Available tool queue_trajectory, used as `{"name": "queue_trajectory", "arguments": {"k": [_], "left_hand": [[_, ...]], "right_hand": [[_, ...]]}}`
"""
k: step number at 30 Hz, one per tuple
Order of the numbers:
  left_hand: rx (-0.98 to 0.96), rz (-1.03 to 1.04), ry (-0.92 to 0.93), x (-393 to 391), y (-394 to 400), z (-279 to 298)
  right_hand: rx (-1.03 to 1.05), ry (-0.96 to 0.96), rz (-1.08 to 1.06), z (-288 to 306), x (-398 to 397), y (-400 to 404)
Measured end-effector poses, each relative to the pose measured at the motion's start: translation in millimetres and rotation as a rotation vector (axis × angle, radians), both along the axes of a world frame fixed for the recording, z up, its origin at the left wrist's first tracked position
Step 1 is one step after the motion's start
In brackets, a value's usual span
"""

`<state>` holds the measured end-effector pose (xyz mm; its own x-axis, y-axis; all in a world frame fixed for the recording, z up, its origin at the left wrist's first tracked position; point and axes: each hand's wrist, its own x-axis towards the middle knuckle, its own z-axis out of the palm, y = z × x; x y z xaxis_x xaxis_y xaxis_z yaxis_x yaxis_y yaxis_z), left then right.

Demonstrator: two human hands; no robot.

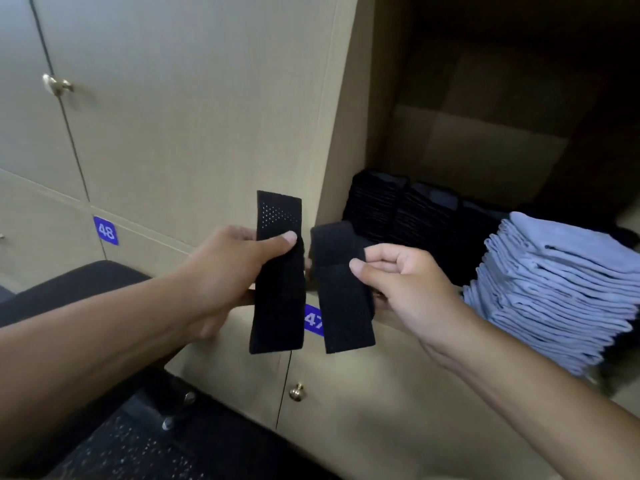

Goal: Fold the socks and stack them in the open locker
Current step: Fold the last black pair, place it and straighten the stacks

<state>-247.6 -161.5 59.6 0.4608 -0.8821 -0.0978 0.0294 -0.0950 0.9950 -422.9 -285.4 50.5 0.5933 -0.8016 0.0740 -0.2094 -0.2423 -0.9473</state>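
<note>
Two black socks hang upright, long axes vertical: left hand (235, 268) pinches one (278, 271), right hand (412, 289) the other (343, 306).

Two bare forearms, no sleeves visible; left hand (225, 268), right hand (412, 285) ungloved.

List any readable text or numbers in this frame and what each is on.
"48": white digits on a blue sticker on the closed locker door, left of the left hand.
"47": white digits on a blue sticker on the locker front below the open locker, partly covered by the black socks; the 7 is cut off.
Nothing else readable.
</note>
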Motion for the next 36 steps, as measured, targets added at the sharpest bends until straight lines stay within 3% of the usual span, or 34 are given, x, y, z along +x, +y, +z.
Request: {"name": "queue_trajectory", "arguments": {"k": [11, 16, 22, 28, 36], "left_hand": [[-0.037, 0.075, 0.357, -9.5, 4.1, -5.0], [-0.082, -0.05, 0.212, -17.8, 9.7, -4.1], [-0.145, -0.129, 0.1, -18.2, 11.4, -5.1], [-0.236, -0.194, 0.12, -15.3, 13.9, -4.8], [-0.21, -0.243, 0.171, -10.7, 18.7, -4.9]], "right_hand": [[-0.206, -0.049, 0.009, 11.9, 1.8, 14.7], [-0.436, -0.05, -0.003, 14.6, 4.0, 23.4], [-0.561, -0.011, 0.11, 16.9, 3.8, 37.7], [-0.415, 0.026, 0.148, 13.3, 3.8, 39.6], [-0.427, 0.093, 0.176, 16.7, -1.7, 32.6]]}}
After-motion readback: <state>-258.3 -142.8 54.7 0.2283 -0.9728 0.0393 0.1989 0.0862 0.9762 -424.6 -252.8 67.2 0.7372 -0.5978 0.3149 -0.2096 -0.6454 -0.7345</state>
